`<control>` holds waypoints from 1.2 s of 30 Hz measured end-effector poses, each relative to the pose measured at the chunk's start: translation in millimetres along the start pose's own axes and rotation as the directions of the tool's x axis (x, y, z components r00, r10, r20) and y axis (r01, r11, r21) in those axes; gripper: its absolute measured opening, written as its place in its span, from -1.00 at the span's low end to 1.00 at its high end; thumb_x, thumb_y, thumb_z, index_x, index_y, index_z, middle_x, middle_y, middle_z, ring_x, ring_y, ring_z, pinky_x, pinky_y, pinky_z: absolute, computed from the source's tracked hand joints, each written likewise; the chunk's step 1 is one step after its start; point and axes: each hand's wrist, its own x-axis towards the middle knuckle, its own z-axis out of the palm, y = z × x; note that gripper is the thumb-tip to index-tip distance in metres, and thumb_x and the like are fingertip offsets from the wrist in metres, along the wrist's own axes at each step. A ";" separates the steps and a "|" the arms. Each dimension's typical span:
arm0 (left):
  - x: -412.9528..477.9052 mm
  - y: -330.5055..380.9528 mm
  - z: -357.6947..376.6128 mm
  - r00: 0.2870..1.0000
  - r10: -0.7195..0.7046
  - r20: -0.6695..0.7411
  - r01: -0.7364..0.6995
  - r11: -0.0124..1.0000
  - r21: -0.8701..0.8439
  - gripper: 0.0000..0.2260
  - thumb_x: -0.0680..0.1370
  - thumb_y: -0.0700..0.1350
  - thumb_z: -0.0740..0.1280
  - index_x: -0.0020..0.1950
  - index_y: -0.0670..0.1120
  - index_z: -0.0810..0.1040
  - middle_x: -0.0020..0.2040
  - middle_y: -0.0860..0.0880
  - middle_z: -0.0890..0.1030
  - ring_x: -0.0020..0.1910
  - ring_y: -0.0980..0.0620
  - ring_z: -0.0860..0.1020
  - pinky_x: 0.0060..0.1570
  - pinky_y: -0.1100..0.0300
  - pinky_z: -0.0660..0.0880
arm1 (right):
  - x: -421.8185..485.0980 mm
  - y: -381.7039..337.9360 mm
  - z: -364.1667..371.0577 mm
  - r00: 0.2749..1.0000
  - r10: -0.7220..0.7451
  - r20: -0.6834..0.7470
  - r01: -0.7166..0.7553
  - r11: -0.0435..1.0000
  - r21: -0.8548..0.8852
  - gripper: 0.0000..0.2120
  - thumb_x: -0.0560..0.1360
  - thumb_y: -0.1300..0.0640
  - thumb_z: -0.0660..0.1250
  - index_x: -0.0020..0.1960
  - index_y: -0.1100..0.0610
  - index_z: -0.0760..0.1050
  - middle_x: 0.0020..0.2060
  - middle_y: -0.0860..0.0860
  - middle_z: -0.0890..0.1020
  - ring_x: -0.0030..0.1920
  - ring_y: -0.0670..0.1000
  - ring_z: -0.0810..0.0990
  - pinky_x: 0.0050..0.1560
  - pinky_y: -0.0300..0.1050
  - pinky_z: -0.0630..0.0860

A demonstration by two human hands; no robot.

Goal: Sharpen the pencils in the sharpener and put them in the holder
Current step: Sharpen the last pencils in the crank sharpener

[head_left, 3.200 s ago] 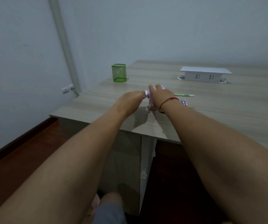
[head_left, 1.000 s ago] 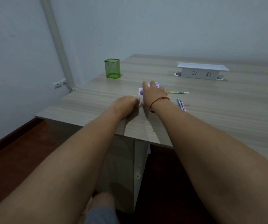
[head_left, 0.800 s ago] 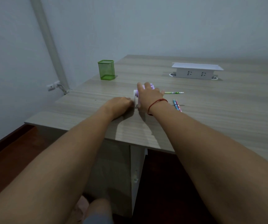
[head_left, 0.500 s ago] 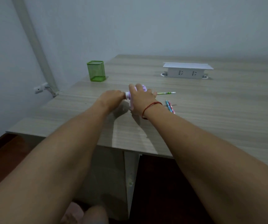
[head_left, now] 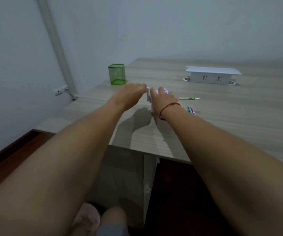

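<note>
A small purple sharpener stands on the wooden table, mostly covered by my right hand, which presses down on its top. My left hand grips the white crank handle on the sharpener's left side, at the top of its turn. A green pencil sticks out of the sharpener's right side, lying level. Two more pencils, blue and pink, lie side by side just right of my right wrist. The green mesh holder stands apart at the far left of the table.
A white socket box sits at the back of the table. A grey pipe runs down the wall on the left, with a wall socket below it. The table's near edge lies under my forearms.
My left hand has gone round with the crank, from low beside the sharpener up to its top. My right hand stays on the sharpener. The view has shifted sideways.
</note>
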 end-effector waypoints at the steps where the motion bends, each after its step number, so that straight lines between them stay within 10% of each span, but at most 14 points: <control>1: -7.5 2.7 0.9 1.000 0.004 -0.002 -0.004 1.000 -0.013 -0.79 0.60 -0.28 0.15 0.18 -0.25 0.48 0.06 -0.26 0.60 0.03 -0.27 0.57 -0.09 -0.03 0.42 | -0.2 -0.3 -0.3 1.000 -0.003 0.002 0.003 1.000 -0.001 -0.30 0.40 0.05 0.46 0.42 0.03 0.18 0.36 0.13 0.30 0.30 0.31 0.40 0.29 0.29 0.35; 22: -29.4 26.7 41.2 0.962 -0.130 0.239 0.181 0.962 -0.203 -0.84 0.57 -0.18 0.26 0.12 -0.16 0.53 0.14 -0.16 0.58 0.10 -0.10 0.56 0.15 0.06 0.47 | 4.8 2.3 10.6 0.999 -0.009 -0.037 0.010 0.999 0.036 -0.36 0.45 0.09 0.40 0.43 0.06 0.18 0.40 0.12 0.28 0.34 0.30 0.38 0.35 0.33 0.26; 36: 26.4 -11.8 46.0 0.965 -0.058 0.257 0.032 0.994 0.103 -0.78 0.56 -0.26 0.17 0.15 -0.22 0.52 0.09 -0.21 0.58 0.08 -0.23 0.56 -0.01 -0.03 0.47 | 10.5 6.0 16.1 0.997 -0.021 -0.080 0.025 0.998 0.052 -0.35 0.39 0.04 0.46 0.38 0.01 0.22 0.35 0.09 0.32 0.22 0.31 0.46 0.29 0.36 0.32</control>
